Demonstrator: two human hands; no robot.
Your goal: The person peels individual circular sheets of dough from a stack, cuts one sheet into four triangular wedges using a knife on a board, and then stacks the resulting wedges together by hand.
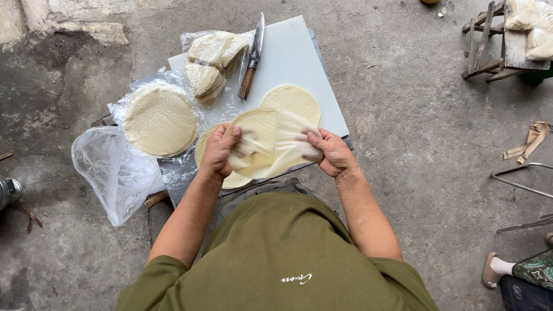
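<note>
My left hand (219,152) and my right hand (329,151) both grip a thin, pale round wrapper sheet (268,141), peeling it apart above the near edge of a white cutting board (294,55). Under my hands lies a stack of round wrappers (233,179). A single round wrapper (292,101) lies flat on the board just beyond my hands.
A round stack of wrappers in clear plastic (160,120) lies to the left, a folded pile (213,60) behind it. A wooden-handled knife (252,57) rests on the board. An empty plastic bag (112,173) hangs at left. Wooden stool (489,43) far right; another person's foot (495,269) bottom right.
</note>
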